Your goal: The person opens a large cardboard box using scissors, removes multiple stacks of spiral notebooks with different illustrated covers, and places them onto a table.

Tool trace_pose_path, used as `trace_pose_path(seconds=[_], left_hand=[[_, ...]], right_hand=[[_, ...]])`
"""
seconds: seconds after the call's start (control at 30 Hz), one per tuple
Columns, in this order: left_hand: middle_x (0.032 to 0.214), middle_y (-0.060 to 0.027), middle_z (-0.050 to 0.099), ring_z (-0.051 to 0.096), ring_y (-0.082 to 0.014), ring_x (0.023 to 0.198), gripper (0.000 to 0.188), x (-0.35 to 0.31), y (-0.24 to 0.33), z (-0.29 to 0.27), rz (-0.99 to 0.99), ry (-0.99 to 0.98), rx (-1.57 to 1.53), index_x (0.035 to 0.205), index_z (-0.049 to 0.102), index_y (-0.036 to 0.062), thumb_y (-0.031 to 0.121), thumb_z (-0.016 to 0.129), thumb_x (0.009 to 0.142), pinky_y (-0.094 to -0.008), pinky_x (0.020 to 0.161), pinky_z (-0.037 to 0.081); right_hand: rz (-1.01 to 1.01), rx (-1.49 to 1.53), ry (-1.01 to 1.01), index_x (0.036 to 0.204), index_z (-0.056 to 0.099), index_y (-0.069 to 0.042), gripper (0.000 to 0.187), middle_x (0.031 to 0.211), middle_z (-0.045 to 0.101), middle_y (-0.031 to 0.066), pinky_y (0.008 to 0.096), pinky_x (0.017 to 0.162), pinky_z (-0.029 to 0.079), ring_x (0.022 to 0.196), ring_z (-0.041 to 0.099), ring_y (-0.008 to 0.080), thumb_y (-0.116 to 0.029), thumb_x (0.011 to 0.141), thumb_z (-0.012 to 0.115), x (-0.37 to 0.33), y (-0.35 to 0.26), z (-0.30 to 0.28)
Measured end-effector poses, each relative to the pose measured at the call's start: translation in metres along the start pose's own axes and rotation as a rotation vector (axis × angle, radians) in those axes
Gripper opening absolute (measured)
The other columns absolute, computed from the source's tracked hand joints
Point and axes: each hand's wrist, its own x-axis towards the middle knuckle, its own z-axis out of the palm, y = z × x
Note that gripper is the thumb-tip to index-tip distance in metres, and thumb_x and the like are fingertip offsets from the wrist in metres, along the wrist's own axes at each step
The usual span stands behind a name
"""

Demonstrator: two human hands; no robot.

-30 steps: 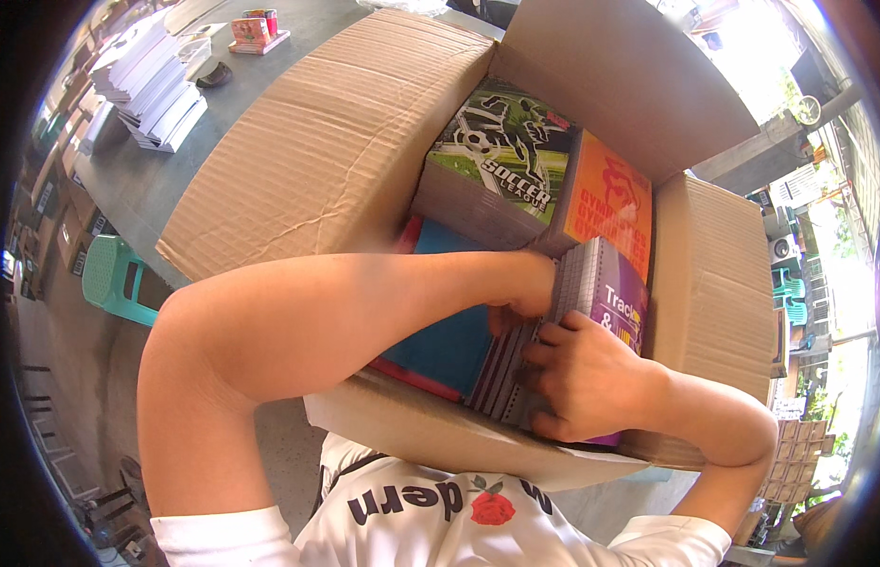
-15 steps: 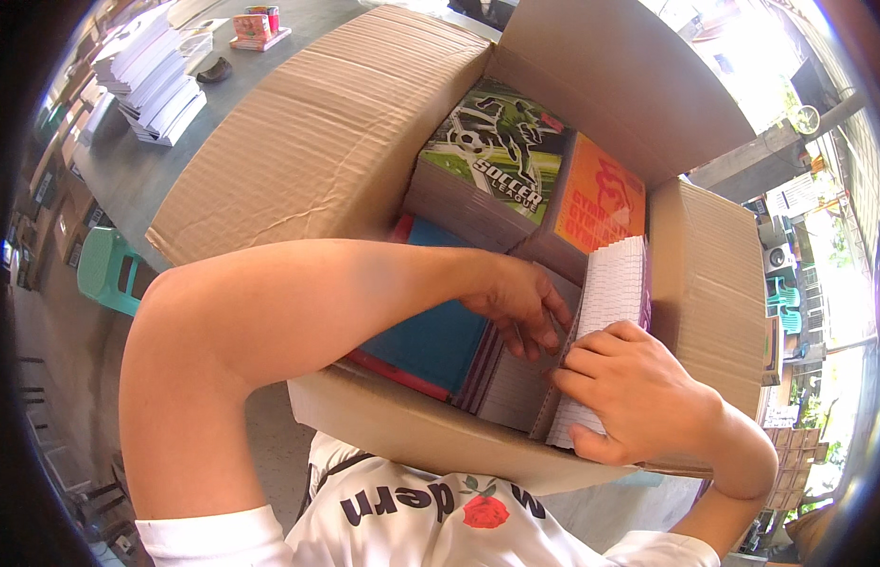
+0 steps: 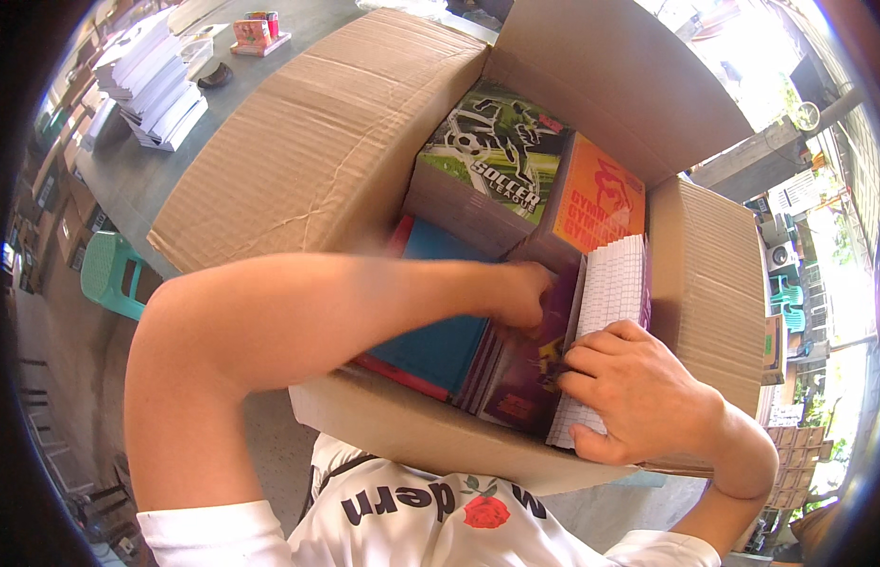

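Observation:
An open cardboard box [image 3: 402, 420] stands before me, packed with notebooks. My left hand [image 3: 527, 293] reaches inside it, fingers curled at the far end of a purple-covered notebook [image 3: 520, 387]; its fingertips are partly hidden. My right hand [image 3: 638, 387] is wrapped over an upright notebook stack [image 3: 612, 288] with white page edges outward, along the box's right side. Left of the purple notebook lies a blue notebook [image 3: 426, 335] over a red one, partly under my left forearm. Farther back sit a stack with a green soccer cover [image 3: 497, 151] and an orange-covered stack [image 3: 601, 194].
The box's wide left flap [image 3: 317, 142] spreads over the grey table [image 3: 128, 175]; its far flap [image 3: 629, 76] stands up. A tall pile of white booklets [image 3: 152, 85] is at the far left. Beside the table is a green plastic stool [image 3: 109, 269].
My left hand has moved slightly away from me and closed at the purple notebook. That dark purple cover now shows where pale surfaces were. My right hand has stayed on its stack.

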Motion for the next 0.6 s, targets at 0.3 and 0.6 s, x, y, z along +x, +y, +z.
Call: trace_pose_path(seconds=[0.3,0.6], left_hand=[[0.102,-0.0176,0.06,0.061,-0.0278,0.089,0.045,-0.001,0.011,0.032,0.079,-0.26,0.137,0.107,0.052,-0.0061,0.005,0.07,0.068,-0.0367,0.074,0.051],[0.134,-0.0138,0.04,0.039,-0.0266,0.122,0.08,-0.017,-0.003,0.005,-0.213,-0.504,-0.325,0.133,0.032,0.0025,0.037,0.071,0.073,-0.0404,0.103,0.028]], right_hand=[[-0.011,-0.031,0.057,0.075,0.061,0.0,0.031,0.081,0.057,0.0118,0.0345,0.08,0.039,0.086,0.055,0.0237,-0.03,0.068,0.057,-0.005,0.0,0.005],[0.214,0.272,0.634,0.092,0.06,0.001,0.029,0.09,0.059,0.0155,0.0381,0.073,0.047,0.079,0.059,0.0306,-0.025,0.079,0.058,-0.102,-0.011,0.01]])
